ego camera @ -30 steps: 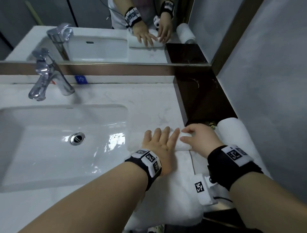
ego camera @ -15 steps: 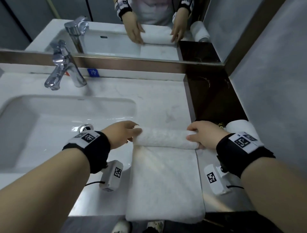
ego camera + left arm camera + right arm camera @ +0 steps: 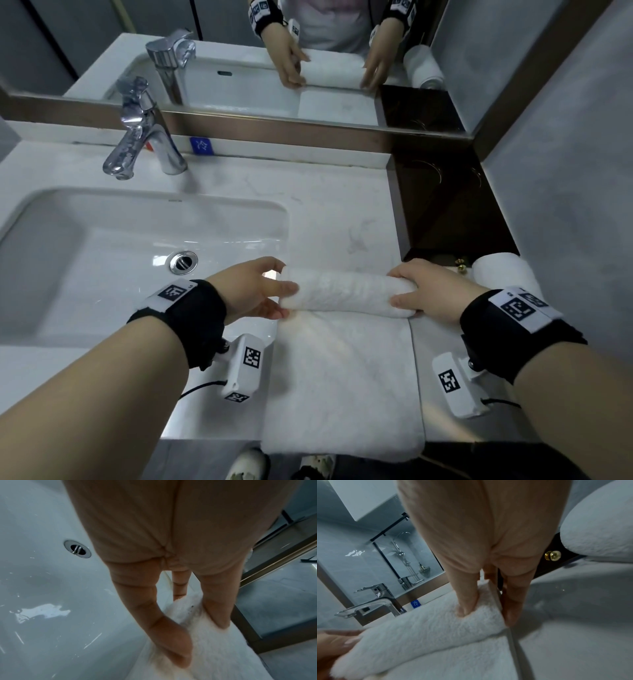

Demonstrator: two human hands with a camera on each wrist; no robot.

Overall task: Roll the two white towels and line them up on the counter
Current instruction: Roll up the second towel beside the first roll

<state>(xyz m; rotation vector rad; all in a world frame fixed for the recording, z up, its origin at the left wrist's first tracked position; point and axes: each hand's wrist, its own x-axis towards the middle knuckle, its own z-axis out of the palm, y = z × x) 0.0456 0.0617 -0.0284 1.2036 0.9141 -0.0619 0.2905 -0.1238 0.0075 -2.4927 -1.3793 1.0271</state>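
A white towel lies on the marble counter (image 3: 342,219) to the right of the sink. Its far end is wound into a roll (image 3: 346,291), and the flat part (image 3: 342,383) reaches the counter's front edge. My left hand (image 3: 277,298) pinches the roll's left end, with thumb and fingers pressed into the towel (image 3: 219,649) in the left wrist view. My right hand (image 3: 404,291) grips the right end, its thumb dug into the top of the roll (image 3: 423,628). A second, fully rolled white towel (image 3: 503,274) lies just right of my right hand, large in the right wrist view (image 3: 599,534).
The sink basin (image 3: 85,281) with its drain (image 3: 183,262) is to the left, and a chrome faucet (image 3: 140,144) stands behind it. A mirror (image 3: 325,99) runs along the back. A dark recessed surface (image 3: 445,205) and a grey wall (image 3: 565,188) bound the right side.
My left hand lifted off the top of the towel and moved to the roll's left end. The roll has grown thicker and come a little toward me.
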